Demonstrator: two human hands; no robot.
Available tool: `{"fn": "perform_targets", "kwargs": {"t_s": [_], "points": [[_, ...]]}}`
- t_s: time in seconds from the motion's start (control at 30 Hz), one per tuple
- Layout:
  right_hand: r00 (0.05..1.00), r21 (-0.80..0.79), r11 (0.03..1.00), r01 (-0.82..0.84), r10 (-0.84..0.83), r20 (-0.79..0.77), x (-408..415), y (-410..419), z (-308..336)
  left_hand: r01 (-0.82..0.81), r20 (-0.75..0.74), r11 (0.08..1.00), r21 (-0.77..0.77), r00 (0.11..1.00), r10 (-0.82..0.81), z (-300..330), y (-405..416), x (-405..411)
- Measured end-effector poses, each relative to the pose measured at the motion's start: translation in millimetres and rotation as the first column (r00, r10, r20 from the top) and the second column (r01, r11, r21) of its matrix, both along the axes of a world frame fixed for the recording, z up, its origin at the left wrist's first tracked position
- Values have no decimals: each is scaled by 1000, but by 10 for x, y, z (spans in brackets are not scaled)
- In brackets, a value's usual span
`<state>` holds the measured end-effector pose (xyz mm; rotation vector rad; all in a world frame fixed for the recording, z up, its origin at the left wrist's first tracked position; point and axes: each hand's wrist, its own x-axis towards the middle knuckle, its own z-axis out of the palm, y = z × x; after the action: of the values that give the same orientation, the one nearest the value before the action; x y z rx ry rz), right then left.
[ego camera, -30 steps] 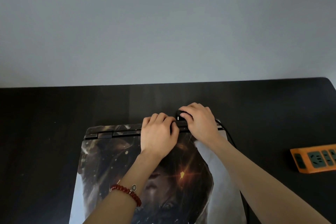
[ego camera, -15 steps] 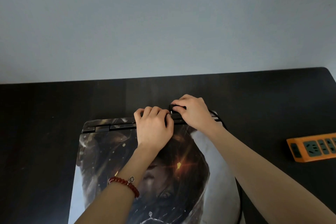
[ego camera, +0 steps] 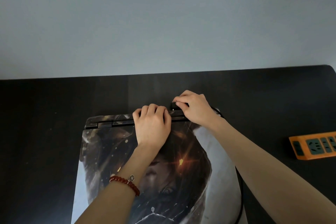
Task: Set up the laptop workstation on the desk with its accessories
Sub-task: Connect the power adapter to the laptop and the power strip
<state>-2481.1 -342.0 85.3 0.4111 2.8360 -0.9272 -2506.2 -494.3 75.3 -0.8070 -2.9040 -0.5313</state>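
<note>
Right hand (ego camera: 195, 108): fingertips shifted from over black plug (ego camera: 175, 105) onto its right side; plug's left end now exposed at rear edge of closed laptop (ego camera: 112, 154), pinched between thumb and fingers. Earlier plug mostly hidden under fingers. Left hand (ego camera: 151, 126): little change, knuckles curled over rear edge by hinge as before, now slightly further from right hand. Whole scene sits lower against wall than a second ago; head camera tilted up, more wall in view.

A plain pale grey-blue wall (ego camera: 163, 20) fills the upper half above a dark, nearly black desk (ego camera: 45, 114) (its faint wood grain just visible, its far right corner rounded), whose back edge meets the wall under soft, even light.
</note>
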Motion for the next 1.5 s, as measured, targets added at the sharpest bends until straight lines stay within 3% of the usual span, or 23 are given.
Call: {"fn": "perform_targets", "kwargs": {"t_s": [0.23, 0.57, 0.8, 0.93, 1.07, 1.3, 1.4, 1.5], "points": [[998, 128, 990, -50, 54, -26, 43, -52, -13, -27, -33, 997, -70, 999, 25, -4, 48, 4], [992, 128, 990, -58, 71, -102, 69, -48, -29, -23, -10, 996, -87, 1000, 22, 1, 50, 3], [995, 141, 990, 1, 13, -95, 304, -129, 70, -33, 20, 999, 33, 999, 33, 26, 0, 36], [965, 37, 987, 156, -144, -217, 818, -204, 404, -8, 108, 994, 107, 994, -3, 185, -245, 354], [958, -38, 973, 226, -229, -172, 1563, -315, 772, 44, 198, 991, 125, 978, -68, 376, -650, 939], [950, -35, 960, 277, -280, -137, 3025, -747, 984, 292, 276, 946, 142, 906, -321, 543, -1252, 2014], [972, 22, 975, 223, -221, -79, 3566, -1042, 864, 348, 412, 927, 142, 830, -375, 513, -1449, 2431], [991, 220, 967, 128, -133, 5, 4008, -1253, 668, 304, 601, 949, 79, 746, -289, 395, -1607, 2764]]}}
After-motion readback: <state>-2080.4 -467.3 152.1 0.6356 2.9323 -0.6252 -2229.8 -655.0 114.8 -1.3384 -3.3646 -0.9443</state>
